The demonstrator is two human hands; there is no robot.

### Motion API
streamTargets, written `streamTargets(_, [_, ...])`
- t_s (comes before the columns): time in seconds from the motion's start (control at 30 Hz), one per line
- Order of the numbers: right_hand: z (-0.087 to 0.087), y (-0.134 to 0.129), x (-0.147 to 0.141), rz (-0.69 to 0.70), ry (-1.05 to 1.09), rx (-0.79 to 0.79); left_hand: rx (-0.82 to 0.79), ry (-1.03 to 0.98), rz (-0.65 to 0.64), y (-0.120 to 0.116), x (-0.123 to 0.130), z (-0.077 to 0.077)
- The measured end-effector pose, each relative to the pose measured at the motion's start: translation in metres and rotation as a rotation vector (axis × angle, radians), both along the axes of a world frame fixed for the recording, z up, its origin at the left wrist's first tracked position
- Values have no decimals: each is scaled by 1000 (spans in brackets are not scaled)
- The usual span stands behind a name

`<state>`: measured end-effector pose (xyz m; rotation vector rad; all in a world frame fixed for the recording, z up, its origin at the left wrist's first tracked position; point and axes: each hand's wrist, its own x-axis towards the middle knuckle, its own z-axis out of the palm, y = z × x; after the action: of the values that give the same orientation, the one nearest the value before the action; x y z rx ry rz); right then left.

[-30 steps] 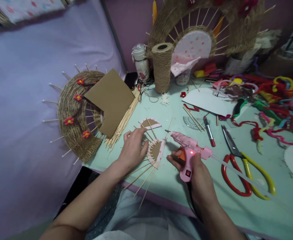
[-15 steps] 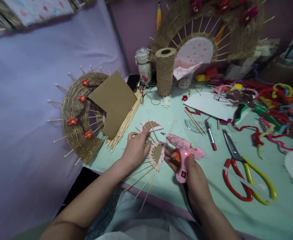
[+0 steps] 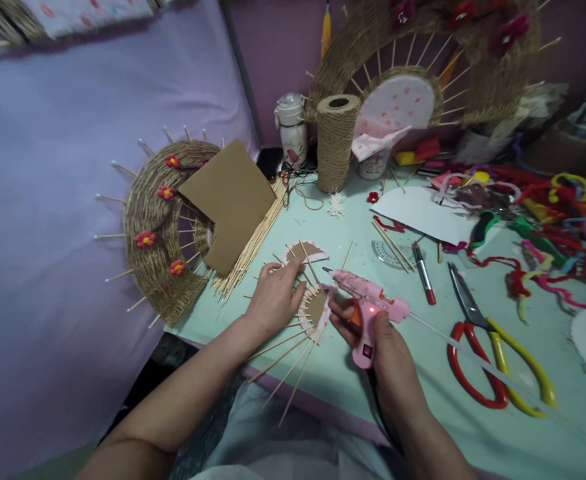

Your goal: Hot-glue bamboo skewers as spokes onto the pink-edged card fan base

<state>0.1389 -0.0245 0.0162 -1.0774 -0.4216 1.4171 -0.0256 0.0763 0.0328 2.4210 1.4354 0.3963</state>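
Note:
My right hand [image 3: 393, 353] is wrapped round a pink hot glue gun [image 3: 365, 290], its red light lit and a clear glue stick trailing from the back. The gun's nozzle points left, just above a half-round cardboard piece [image 3: 317, 308] edged with dotted cloth. Thin wooden sticks [image 3: 285, 363] fan out from that curved edge. With curled fingers, my left hand [image 3: 275, 293] pinches at one of the upper sticks, partly hiding it. A second cloth-edged cardboard piece [image 3: 307, 251] lies beyond my left fingertips, with a stick across it.
Scissors [image 3: 477, 327], a red marker [image 3: 423, 273] and a protractor [image 3: 389, 255] lie to the right. Pipe cleaners [image 3: 563, 213] heap at the back right. A twine spool [image 3: 337, 143] and a bottle [image 3: 291, 130] stand behind. Brown cardboard [image 3: 235, 207] leans on a woven fan [image 3: 157, 227] at left.
The view has shifted slightly. Both hands, the glue gun and the half-round piece keep nearly the same places relative to one another.

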Motion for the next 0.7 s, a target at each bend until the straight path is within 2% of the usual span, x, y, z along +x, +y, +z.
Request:
streamTargets(0.4, [0,0,0,-3,10,3,7,-43,32,-1,2,-6])
streamTargets(0.57, [2,-1,0,-7,-11,-20,-26,-37,79,-2,8,-2])
streamTargets(0.7, [0,-2,1,-1,-16,-15,-73,-6,65,0,8,7])
